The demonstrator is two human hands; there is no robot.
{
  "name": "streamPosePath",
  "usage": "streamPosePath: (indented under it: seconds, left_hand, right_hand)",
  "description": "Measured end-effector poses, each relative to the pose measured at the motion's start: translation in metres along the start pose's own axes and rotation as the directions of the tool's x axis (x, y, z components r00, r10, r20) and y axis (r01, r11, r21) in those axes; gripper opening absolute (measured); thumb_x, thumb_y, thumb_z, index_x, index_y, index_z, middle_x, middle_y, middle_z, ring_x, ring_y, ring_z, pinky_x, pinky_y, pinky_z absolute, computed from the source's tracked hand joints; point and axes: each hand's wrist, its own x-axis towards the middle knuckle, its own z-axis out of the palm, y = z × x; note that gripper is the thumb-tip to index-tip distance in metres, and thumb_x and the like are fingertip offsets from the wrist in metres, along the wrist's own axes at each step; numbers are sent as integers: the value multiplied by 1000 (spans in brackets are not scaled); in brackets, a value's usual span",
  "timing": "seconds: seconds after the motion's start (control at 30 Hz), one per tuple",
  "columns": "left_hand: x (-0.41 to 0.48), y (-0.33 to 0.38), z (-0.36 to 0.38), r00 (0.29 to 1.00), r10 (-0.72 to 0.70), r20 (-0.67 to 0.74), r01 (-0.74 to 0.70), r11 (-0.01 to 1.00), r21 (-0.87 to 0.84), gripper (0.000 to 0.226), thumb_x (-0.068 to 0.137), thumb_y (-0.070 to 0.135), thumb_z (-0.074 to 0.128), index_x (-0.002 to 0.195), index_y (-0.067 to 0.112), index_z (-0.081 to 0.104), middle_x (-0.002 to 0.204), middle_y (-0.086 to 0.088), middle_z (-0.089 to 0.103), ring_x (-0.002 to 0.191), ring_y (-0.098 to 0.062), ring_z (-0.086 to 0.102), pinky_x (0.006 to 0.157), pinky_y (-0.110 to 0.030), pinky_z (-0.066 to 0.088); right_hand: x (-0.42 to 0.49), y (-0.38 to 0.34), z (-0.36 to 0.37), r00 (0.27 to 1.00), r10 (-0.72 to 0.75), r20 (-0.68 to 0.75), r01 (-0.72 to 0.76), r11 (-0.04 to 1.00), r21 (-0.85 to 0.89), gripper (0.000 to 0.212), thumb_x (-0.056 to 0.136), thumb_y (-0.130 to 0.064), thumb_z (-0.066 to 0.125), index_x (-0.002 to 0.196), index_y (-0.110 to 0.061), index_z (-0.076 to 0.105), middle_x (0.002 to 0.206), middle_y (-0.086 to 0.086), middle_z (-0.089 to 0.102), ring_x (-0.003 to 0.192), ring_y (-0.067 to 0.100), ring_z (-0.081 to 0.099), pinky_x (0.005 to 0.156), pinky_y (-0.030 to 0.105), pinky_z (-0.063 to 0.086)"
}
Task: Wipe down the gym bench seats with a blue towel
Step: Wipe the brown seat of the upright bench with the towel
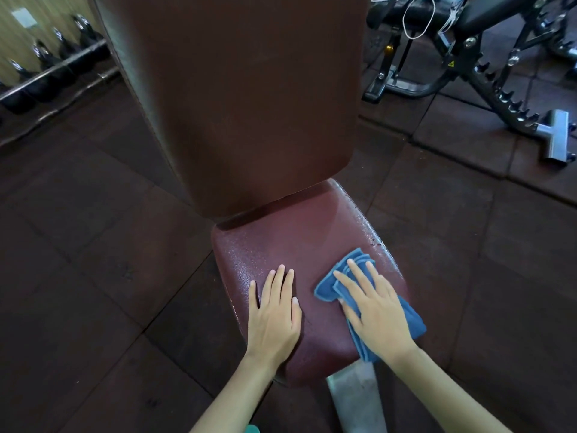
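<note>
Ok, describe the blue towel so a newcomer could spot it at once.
Find the big brown backrest in the middle, then the reddish seat pad below it. On the pad's right side lies the folded blue towel, under the right hand. It is the only cloth there; the left hand rests on bare pad.

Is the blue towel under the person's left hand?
No, the blue towel lies under the right hand; the left hand rests flat on the bare seat.

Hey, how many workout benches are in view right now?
2. The red-brown bench is directly ahead, the blue towel on its seat. A black adjustable bench stands at upper right, partly cut off. Others may lie outside the frame.
</note>
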Motion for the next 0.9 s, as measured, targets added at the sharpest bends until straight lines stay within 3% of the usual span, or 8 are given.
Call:
streamPosePath:
  seconds: [0.13,0.3,0.53,0.67,0.8,0.9]
  left_hand:
    - [12,5,-3,1000,3,-26,-3,1000,15,51,89,27,33,135,13,50,140,-4,50,129,-21,46,109,-49,26]
    - [29,17,-4,1000,-13,6,13,1000,24,52,90,28,31,136,13,49,142,-4,48,131,-21,45,105,-53,34]
    - [34,19,3,1000,-22,8,22,999,31,53,89,29,31,137,13,49,142,-4,48,131,-21,45,105,-52,34]
    - [45,19,1,999,-22,-27,22,1000,17,51,88,28,33,133,13,52,133,-3,56,121,-21,53,104,-51,37]
    - [70,21,2,999,-13,-39,14,1000,23,51,89,29,31,133,13,53,134,-2,55,124,-20,52,103,-52,36]
    - [94,23,6,999,-25,-47,26,999,26,53,88,31,31,135,14,51,140,-2,51,129,-19,47,106,-51,34]
  right_hand:
    - [32,16,-3,981,193,9,-194,980,36,46,91,-37,40,134,-23,48,142,8,47,129,37,44,97,46,45]
    - [66,25,-4,919,392,52,-395,911,116,47,95,-31,49,140,-19,42,146,9,41,129,36,43,98,47,42]
    - [23,19,-1,934,358,-10,-357,934,32,54,86,-25,64,136,-16,47,139,12,50,124,40,48,91,49,48]
    - [35,20,3,933,361,-14,-360,933,20,54,84,-24,67,134,-15,50,136,13,52,120,42,51,89,50,49]
    - [78,24,4,934,357,7,-357,933,36,49,90,-28,59,136,-15,47,139,13,50,120,40,52,91,49,48]
    - [117,27,5,934,350,75,-356,931,84,48,97,-33,43,143,-19,36,148,8,38,129,35,43,101,45,40]
